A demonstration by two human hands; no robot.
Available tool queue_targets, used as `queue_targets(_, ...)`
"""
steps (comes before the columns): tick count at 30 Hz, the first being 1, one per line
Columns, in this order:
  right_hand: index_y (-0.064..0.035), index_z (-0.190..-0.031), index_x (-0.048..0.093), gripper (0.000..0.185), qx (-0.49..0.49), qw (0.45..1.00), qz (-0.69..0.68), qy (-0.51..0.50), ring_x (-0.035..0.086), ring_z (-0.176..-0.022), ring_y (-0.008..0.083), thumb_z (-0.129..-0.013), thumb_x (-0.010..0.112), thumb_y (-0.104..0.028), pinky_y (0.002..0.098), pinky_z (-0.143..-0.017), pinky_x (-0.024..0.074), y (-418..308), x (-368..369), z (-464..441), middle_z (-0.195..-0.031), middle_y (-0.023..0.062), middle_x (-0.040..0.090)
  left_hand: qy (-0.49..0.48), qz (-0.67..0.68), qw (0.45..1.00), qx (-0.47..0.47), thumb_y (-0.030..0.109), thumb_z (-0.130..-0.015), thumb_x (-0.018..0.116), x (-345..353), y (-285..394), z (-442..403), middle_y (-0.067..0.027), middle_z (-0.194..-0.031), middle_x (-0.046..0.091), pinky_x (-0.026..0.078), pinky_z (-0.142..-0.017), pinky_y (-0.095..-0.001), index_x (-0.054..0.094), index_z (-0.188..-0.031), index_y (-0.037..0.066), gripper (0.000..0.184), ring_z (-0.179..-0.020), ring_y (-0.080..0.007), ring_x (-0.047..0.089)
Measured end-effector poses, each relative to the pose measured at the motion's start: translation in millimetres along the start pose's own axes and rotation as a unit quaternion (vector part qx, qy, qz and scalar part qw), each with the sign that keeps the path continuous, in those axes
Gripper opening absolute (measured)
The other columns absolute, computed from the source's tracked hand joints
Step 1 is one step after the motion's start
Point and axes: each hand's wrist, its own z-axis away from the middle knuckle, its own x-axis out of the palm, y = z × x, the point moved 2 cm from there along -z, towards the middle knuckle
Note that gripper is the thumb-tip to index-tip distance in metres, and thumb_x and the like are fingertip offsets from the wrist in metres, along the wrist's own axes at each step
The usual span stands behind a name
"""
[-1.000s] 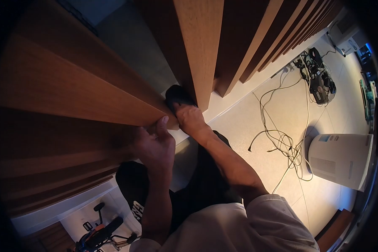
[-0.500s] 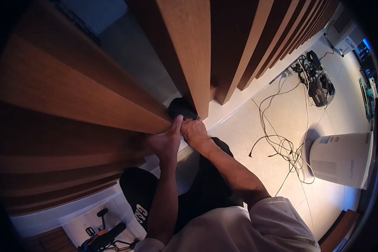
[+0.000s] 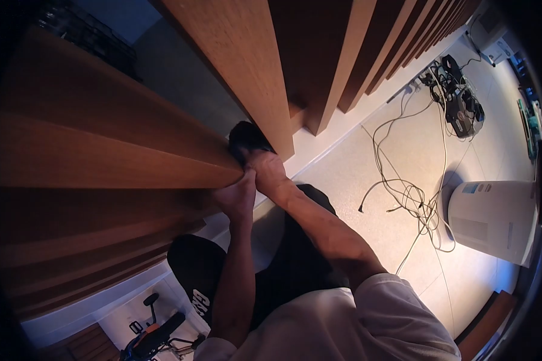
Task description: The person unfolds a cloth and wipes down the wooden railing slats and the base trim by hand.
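Note:
A dark, rounded black object (image 3: 247, 137) sits low in the gap between two wooden slats; its kind cannot be made out. My right hand (image 3: 267, 168) reaches in at its near side, closed against it, with the fingertips hidden. Just to the left, my left hand (image 3: 238, 195) rests by the lower end of a broad wooden slat (image 3: 114, 153), its thumb pointing up beside my right wrist. The left fingers are lost in shadow behind the slat. On the other side of the gap stands another wooden slat (image 3: 241, 66).
Tangled cables (image 3: 418, 207) lie across the tiled floor (image 3: 337, 198) to the right, near a white cylindrical appliance (image 3: 491, 219). Farther back is a pile of black gear with cords (image 3: 462, 111). A small bike-like thing (image 3: 153, 337) stands at the lower left.
My right hand and the black object have moved slightly up and left, deeper into the gap. My left hand stays by the slat's end, its thumb now lower against my right wrist.

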Motion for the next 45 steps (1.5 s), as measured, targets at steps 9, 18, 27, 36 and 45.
queue_targets(9, -0.0041, -0.117, 0.064, 0.031, -0.029, 0.993, -0.058, 0.101, 0.068, -0.078, 0.0318, -0.088, 0.058, -0.013, 0.0437, -0.064, 0.0532, 6.1, 7.5, 13.3, -0.081, 0.0146, 0.067, 0.003, 0.018, 0.999, 0.026, 0.018, -0.069, 0.085, -4.8, 12.3, 1.2, -0.0154, -0.101, 0.072, 0.054, -0.08, -0.0355, 0.067, -0.098, -0.011, 0.046, -0.092, -0.0219, 0.069)
queue_targets(18, -0.0138, -0.131, 0.059, 0.05, 0.199, 0.962, -0.182, 0.039, 0.064, -0.103, 0.0386, -0.082, 0.064, -0.022, 0.0478, -0.086, 0.052, 8.0, -15.9, 95.5, -0.115, 0.0144, 0.068, -0.008, -0.02, 0.999, 0.046, 0.019, -0.07, 0.085, 2.6, -24.6, -11.7, -0.018, -0.105, 0.071, 0.054, -0.083, -0.0368, 0.066, -0.1, -0.013, 0.047, -0.094, -0.024, 0.069)
queue_targets(27, -0.0093, -0.128, 0.058, 0.049, 0.149, 0.969, -0.194, 0.031, 0.056, -0.115, 0.0373, -0.08, 0.064, -0.016, 0.0482, -0.091, 0.045, 19.5, 39.5, 69.9, -0.131, 0.0143, 0.06, 0.004, -0.15, 0.988, 0.047, 0.024, -0.069, 0.089, -4.0, -3.1, 3.4, -0.0204, -0.1, 0.071, 0.054, -0.084, -0.0394, 0.066, -0.103, -0.012, 0.054, -0.092, -0.028, 0.07)
queue_targets(36, 0.0053, -0.114, 0.059, 0.031, 0.303, 0.817, -0.491, -0.026, 0.072, -0.09, 0.031, -0.084, 0.053, -0.002, 0.0404, -0.08, 0.0586, 32.4, 26.6, 51.6, -0.095, 0.0228, 0.07, -0.027, -0.171, 0.985, -0.014, 0.025, -0.076, 0.086, -17.2, -48.7, 15.9, -0.011, -0.093, 0.067, 0.054, -0.071, -0.0333, 0.061, -0.112, -0.009, 0.055, -0.08, -0.0189, 0.065)
queue_targets(45, -0.0002, -0.107, 0.064, 0.025, 0.188, 0.83, -0.503, 0.151, 0.071, -0.077, 0.0333, -0.084, 0.056, -0.004, 0.0413, -0.071, 0.0559, 24.1, 33.2, 55.0, -0.08, 0.0209, 0.068, -0.227, -0.167, 0.956, -0.078, 0.023, -0.082, 0.077, -10.0, -59.6, -16.5, -0.0165, -0.089, 0.072, 0.051, -0.083, -0.0412, 0.069, -0.1, -0.004, 0.033, -0.087, -0.0297, 0.07)
